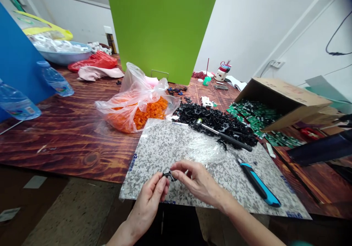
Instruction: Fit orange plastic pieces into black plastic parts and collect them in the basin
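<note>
Your left hand [154, 191] pinches a black part [169, 176] lying crosswise. Your right hand [196, 180] is at its other end, grip unclear.

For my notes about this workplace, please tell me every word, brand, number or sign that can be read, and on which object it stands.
No text can be read with certainty.
Speckled board: blue print along edges, too small and blurred.
Plastic bottles: labels, too blurred.
Cardboard box: faint reddish print, too blurred.
</note>
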Available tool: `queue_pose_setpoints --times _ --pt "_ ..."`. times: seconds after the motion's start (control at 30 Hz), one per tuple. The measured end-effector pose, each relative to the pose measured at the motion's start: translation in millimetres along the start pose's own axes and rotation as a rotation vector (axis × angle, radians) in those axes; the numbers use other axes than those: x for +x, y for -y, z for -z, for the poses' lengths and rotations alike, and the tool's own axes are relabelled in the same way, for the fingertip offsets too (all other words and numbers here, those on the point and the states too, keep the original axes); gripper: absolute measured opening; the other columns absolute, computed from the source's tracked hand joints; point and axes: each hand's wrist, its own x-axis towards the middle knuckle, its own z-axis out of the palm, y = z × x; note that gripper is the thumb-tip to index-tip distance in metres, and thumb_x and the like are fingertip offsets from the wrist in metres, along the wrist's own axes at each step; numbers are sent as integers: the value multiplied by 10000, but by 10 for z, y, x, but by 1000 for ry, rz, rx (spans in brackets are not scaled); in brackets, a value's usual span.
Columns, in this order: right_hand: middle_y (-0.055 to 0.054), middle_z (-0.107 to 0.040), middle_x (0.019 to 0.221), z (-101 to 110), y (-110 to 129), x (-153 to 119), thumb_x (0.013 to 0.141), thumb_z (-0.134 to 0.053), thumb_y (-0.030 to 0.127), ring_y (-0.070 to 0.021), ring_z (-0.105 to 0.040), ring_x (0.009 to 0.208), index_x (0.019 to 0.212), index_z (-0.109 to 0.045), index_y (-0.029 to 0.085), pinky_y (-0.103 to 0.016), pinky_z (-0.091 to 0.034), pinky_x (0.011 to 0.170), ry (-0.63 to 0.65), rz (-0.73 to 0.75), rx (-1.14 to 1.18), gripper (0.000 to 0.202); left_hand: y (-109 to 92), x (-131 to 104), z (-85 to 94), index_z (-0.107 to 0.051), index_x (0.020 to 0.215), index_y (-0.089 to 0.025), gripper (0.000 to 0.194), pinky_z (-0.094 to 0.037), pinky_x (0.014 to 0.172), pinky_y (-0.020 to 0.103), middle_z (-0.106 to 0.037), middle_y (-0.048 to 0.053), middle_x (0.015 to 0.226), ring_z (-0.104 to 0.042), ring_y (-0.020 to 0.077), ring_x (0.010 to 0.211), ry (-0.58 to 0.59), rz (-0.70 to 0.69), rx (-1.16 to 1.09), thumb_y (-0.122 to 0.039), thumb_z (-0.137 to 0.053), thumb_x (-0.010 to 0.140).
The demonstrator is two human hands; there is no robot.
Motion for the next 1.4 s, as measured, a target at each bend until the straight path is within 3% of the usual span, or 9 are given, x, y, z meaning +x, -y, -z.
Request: queue_pose_setpoints --times 0.27,0.37,0.5,0.57,0.67,0.8,1.03,1.23,1.4 --pt "31 -523 621 -209 47 -17 886 -507 266 -84 -460 577 700 -554 160 -201 -346 558 8 30 16 220 -65 -73 25 -462 676 -178 349 -343 554 231 -425 -33 615 -406 111 574 43 -159 214 -380 -382 949" --pt "31 -518 616 -212 59 -23 880 -510 265 -85 -457 578 697 -553 158 -200 -342 553 10 24 16 216 -54 -72 45 -457 669 -178 354 -336 557 232 -414 -35 607 -402 111 575 49 -164 225 -379 -381 950" --pt "29 -554 615 -128 21 147 889 -498 315 -84 -464 562 723 -591 156 -189 -336 516 148 -25 53 248 -15 -8 68 -485 713 -173 339 -346 548 218 -436 -35 630 -398 101 575 30 -93 120 -413 -405 940" --pt "31 -560 613 -45 -34 376 889 -493 359 -87 -469 564 722 -601 161 -187 -333 506 157 17 -14 281 19 24 74 -528 773 -169 331 -365 551 205 -463 -30 657 -414 97 588 4 -42 17 -446 -431 924" --pt "28 -557 594 76 -172 902 883 -484 396 -101 -486 559 697 -605 166 -197 -351 510 -45 55 -212 319 81 43 84 -569 822 -168 346 -399 571 188 -508 -16 710 -453 96 631 -43 23 -133 -499 -489 882" --pt "-28 -637 732 141 -405 1718 853 -509 269 -146 -568 682 797 -638 150 -240 -424 652 -240 11 -336 184 127 40 112 -597 872 -180 340 -443 648 184 -541 -6 785 -501 98 706 -71 82 -266 -517 -568 830" --pt "-131 -633 1054 45 -652 2576 757 -540 117 -242 -588 970 963 -650 146 -348 -429 878 -331 -36 -469 236 54 66 115 -630 852 -152 416 -402 555 178 -541 -7 696 -464 74 584 -95 150 -354 -560 -619 768" --pt "-109 -686 894 73 -693 2642 749 -543 120 -225 -629 866 885 -648 134 -346 -468 824 -335 -29 -413 173 45 93 151 -627 866 -143 382 -359 511 175 -516 -20 662 -445 65 550 -31 153 -378 -519 -601 805" --pt "-75 -686 878 211 -488 2263 781 -571 172 -149 -640 764 949 -619 113 -267 -503 731 -336 77 -271 185 -11 108 175 -615 901 -152 354 -334 513 163 -511 -29 692 -451 54 567 -32 167 -441 -491 -623 800"
